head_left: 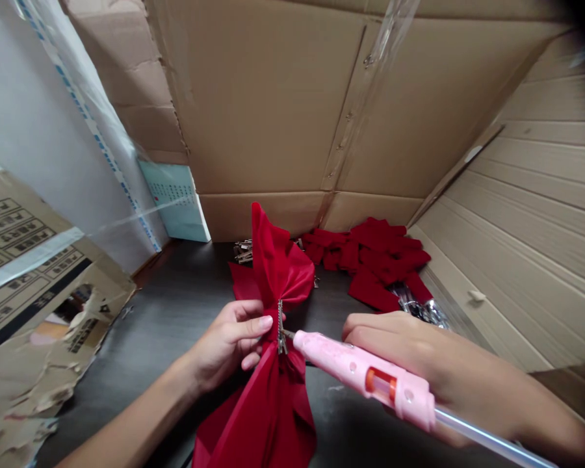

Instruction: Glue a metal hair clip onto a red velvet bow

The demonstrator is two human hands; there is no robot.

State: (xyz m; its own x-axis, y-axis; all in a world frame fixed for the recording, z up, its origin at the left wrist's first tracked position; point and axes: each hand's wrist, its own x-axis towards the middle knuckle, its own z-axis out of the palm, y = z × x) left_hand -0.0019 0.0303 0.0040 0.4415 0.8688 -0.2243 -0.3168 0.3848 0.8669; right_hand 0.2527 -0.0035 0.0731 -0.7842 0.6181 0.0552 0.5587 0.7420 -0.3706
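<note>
My left hand [236,338] pinches a red fabric bow [268,396] at its gathered middle, thumb on top. A metal hair clip [280,325] lies along that middle, just beside the thumb tip. In my right hand [409,351] is a pink glue gun [355,364], a clear glue stick [482,435] running out of its back end. The nozzle reaches the clip; whether it touches the metal or the cloth I cannot tell. The bow's upper loop stands up, and its long tails hang toward me. My right fingers are partly hidden behind the gun.
Red fabric pieces [385,253] are heaped at the back right, with shiny silver items [419,305] in front of them. Several metal clips [244,251] lie behind the bow. Cardboard walls [273,97] enclose the dark table [166,305]; a torn carton [43,312] stands at left.
</note>
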